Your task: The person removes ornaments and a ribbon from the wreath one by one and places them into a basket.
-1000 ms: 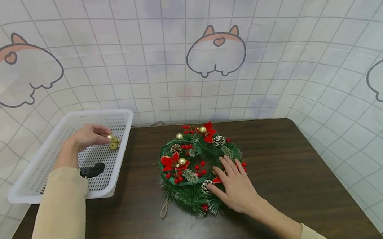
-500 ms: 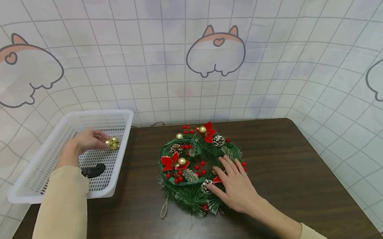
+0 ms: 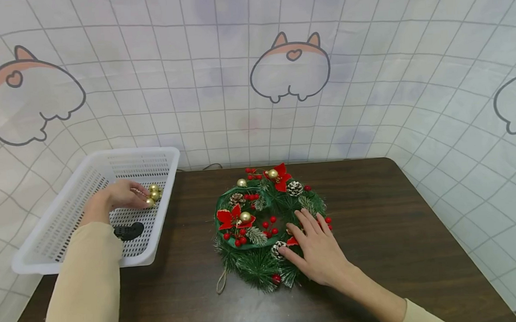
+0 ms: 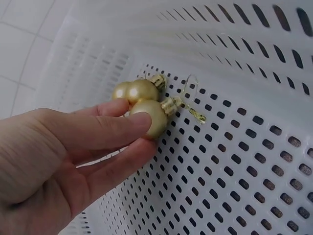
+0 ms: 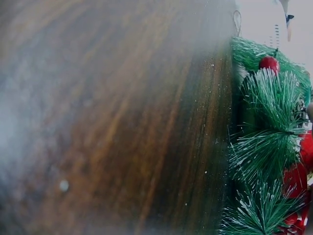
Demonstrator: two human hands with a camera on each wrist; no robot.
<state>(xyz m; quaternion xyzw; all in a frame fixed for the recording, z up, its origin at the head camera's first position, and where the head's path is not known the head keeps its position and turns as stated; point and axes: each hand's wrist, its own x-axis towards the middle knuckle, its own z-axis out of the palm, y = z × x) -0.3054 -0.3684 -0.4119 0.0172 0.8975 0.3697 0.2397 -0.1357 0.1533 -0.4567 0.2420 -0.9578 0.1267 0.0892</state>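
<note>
So from my end of the feed, the left hand (image 3: pixel 121 195) has a gold ball (image 4: pixel 157 117) pinched between thumb and fingertips, down inside a white basket (image 3: pixel 134 261). The ball's metallic cap (image 4: pixel 170 105) points away from the grip, with a thin clear loop (image 4: pixel 192 85) sticking out beyond it. Two more shiny balls (image 4: pixel 143 91) sit just past the pinched one, on its far side. They look right up against it in the wrist view, but I can't tell if they really touch. Closer to the wearer than the grip, there's a black object (image 3: pixel 129 231) lying on the basket floor (no clue what it is, the sleeve gets in the way).

Well off to the right of that pinch, the right hand (image 3: pixel 317 252) rests with fingers spread on a green wreath (image 3: pixel 257 268), not gripping anything that I can see. The thumb tip is right at a frosted pinecone (image 3: pixel 278 250). Left of those fingers I've got a red flower (image 3: pixel 230 218) with a gold bauble (image 3: pixel 245 217) on it, plus red berries (image 3: pixel 241 240) just below. A twine loop (image 3: pixel 221 282) pokes out at the wreath edge on the side toward the basket, lying on the dark wooden table (image 3: pixel 396 212). My right wrist view is mostly blurry tabletop, with pine needles along one side.
</note>
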